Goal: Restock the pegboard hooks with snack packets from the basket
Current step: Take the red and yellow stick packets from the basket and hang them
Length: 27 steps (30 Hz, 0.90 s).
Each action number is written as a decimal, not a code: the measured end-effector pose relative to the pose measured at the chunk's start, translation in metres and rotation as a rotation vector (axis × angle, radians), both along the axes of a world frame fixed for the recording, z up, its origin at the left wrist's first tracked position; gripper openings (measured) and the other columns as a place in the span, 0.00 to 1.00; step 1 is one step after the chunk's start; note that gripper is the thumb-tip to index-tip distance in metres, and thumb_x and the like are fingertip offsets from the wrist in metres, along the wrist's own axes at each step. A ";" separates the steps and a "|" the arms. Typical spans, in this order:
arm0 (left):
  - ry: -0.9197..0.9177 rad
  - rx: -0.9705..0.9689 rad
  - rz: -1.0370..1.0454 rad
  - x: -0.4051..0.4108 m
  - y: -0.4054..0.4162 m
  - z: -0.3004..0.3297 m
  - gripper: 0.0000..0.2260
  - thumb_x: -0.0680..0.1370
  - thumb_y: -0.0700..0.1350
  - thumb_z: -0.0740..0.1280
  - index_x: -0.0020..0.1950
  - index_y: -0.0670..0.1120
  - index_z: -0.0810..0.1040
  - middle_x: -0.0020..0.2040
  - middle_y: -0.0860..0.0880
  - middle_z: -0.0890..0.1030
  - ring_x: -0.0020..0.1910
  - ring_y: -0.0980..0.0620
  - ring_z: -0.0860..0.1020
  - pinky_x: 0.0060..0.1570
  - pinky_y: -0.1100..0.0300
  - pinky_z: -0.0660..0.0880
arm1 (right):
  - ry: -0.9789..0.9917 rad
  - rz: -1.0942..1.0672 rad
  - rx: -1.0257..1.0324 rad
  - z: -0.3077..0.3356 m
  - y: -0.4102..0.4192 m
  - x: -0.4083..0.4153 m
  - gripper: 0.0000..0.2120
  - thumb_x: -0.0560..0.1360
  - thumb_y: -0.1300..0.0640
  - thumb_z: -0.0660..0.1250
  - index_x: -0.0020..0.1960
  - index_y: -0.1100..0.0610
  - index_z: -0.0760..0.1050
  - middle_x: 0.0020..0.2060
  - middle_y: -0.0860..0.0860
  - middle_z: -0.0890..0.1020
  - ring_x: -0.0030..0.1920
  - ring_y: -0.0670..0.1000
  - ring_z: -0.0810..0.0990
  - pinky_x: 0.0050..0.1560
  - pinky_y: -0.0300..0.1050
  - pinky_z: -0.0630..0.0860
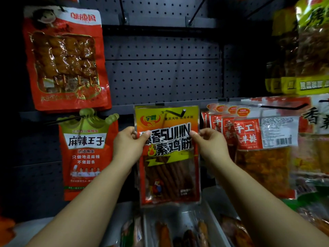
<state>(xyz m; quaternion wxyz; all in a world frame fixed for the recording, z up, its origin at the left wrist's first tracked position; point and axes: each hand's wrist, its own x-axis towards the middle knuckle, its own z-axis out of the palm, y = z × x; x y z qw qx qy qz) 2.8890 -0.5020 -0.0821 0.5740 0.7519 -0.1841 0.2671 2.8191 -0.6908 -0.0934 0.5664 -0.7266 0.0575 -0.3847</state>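
At the far left a large red packet [65, 57] hangs high on the pegboard [160, 77], and below it a red and green packet [87, 154] hangs from its own hook. Next comes the left hand [128, 145], its thumb and curled fingers pinching the left edge of the yellow and red snack packet [168, 155]. That packet hangs upright in the middle of the board, and the black hook [176, 113] shows through the hole near its top, so it seems to be threaded on already. The right hand [209, 144] pinches the opposite edge at the same height. Further right, a row of red packets [249, 134] hangs on a neighbouring hook, with yellow packets [302, 50] above.

To finish this step well, I would keep both pinches level so the packet slides straight back along the hook without twisting, push until it sits against any packets behind, then let go with both hands together. The tray [211, 221] below holds more packets; whether it is the basket I cannot tell.
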 end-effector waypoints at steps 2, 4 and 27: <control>0.032 -0.008 0.040 0.009 -0.004 0.000 0.17 0.74 0.50 0.71 0.42 0.35 0.75 0.36 0.38 0.77 0.36 0.48 0.74 0.37 0.56 0.66 | 0.040 -0.051 -0.046 0.004 -0.005 0.013 0.13 0.75 0.49 0.68 0.39 0.58 0.77 0.39 0.55 0.84 0.39 0.52 0.82 0.49 0.54 0.79; 0.053 -0.013 0.091 0.016 -0.009 0.000 0.15 0.73 0.50 0.71 0.35 0.41 0.74 0.31 0.47 0.74 0.32 0.49 0.71 0.33 0.58 0.64 | 0.060 -0.091 -0.080 0.006 -0.008 0.025 0.14 0.75 0.48 0.68 0.40 0.59 0.78 0.37 0.53 0.82 0.38 0.50 0.80 0.48 0.53 0.78; 0.170 0.247 0.197 0.015 -0.009 -0.106 0.12 0.79 0.46 0.64 0.59 0.41 0.76 0.54 0.42 0.76 0.55 0.41 0.75 0.53 0.53 0.72 | 0.153 0.112 -0.138 -0.122 0.004 0.051 0.12 0.79 0.52 0.62 0.60 0.54 0.73 0.46 0.48 0.80 0.47 0.47 0.77 0.41 0.37 0.69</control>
